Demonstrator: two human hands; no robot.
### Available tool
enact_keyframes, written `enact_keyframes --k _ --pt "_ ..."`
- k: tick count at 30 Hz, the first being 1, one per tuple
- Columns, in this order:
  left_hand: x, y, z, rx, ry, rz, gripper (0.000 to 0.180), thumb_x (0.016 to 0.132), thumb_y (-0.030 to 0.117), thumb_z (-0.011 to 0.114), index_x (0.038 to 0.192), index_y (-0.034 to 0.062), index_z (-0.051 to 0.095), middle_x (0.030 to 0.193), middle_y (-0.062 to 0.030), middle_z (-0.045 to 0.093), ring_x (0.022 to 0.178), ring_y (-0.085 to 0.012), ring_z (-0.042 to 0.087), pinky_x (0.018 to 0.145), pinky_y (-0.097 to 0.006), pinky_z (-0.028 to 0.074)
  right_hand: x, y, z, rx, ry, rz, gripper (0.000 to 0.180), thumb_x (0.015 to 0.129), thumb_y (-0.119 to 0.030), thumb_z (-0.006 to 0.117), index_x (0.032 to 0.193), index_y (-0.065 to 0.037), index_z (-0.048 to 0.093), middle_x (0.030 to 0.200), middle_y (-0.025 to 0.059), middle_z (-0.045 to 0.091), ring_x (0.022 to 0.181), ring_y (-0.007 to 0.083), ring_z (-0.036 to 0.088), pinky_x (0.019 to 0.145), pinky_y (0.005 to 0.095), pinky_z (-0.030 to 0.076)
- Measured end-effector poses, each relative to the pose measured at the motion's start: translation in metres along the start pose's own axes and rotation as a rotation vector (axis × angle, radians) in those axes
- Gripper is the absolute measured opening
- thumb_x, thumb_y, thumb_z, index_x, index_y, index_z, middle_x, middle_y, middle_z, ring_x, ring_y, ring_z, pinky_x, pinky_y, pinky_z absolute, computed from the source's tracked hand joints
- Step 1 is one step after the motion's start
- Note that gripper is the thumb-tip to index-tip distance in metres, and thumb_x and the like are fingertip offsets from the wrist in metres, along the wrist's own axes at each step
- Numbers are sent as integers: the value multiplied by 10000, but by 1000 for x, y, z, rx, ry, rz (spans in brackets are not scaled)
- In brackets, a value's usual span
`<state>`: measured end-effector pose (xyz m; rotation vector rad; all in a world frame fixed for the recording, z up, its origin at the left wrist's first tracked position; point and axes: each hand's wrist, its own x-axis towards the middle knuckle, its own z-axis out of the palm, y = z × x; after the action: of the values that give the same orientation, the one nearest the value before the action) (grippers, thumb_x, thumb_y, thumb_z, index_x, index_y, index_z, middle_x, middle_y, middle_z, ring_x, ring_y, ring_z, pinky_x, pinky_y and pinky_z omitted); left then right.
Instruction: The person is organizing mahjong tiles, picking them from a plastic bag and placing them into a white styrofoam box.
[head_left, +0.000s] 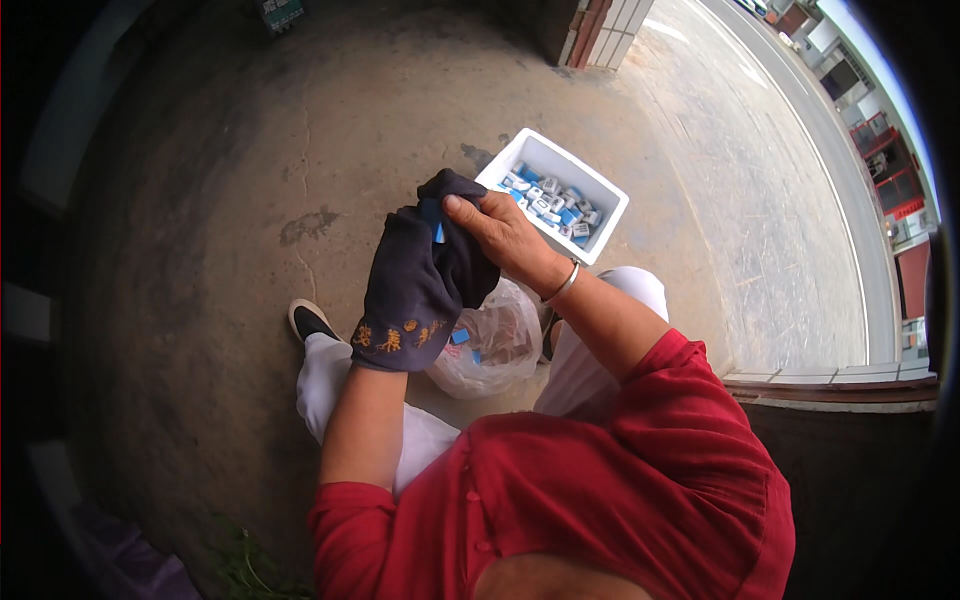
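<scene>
A dark grey-purple cloth [400,285] with orange figures along its hem covers my left hand. Only my left forearm [362,425] shows below it, so those fingers are hidden. With thumb and fingers closed, my right hand [505,232] grips the cloth near its upper end. A small blue piece [438,232] shows between the folds, beside my right thumb; its full shape is hidden. Just beyond my right hand stands a white foam box [612,222] holding several small blue-and-white blocks [552,203].
A clear plastic bag [505,365] with a few blue pieces inside sits on the floor between my legs. Concrete floor [220,250] spreads around me. A tiled pillar [612,35] stands ahead, and a raised sill [830,390] runs along the right, with a road beyond.
</scene>
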<state>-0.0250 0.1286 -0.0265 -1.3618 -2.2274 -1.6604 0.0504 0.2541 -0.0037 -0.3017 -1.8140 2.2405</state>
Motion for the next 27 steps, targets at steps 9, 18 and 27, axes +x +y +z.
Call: enact_keyframes --k 9,18,27 --pt "5 -29 2 -143 -245 -117 261 768 235 707 927 58 598 753 -142 606 726 -350 633 643 -384 486 -6 -4 7 -430 -72 -243 415 889 -261 713 1173 6 569 1018 23 649 920 87 585 807 244 494" --pt "1 -22 -5 73 -121 26 247 890 241 591 997 21 559 976 -228 568 928 -410 557 800 -426 449 4 1 -1 228 71 8 379 954 -319 616 1004 55 652 903 46 685 812 91 625 719 253 520" --pt "10 -18 -11 -1073 -229 -431 233 954 245 556 1003 18 571 951 -121 590 828 -192 563 720 -316 463 1 -19 -33 -868 174 -404 486 865 -436 681 946 43 669 838 171 659 724 254 644 676 345 503"
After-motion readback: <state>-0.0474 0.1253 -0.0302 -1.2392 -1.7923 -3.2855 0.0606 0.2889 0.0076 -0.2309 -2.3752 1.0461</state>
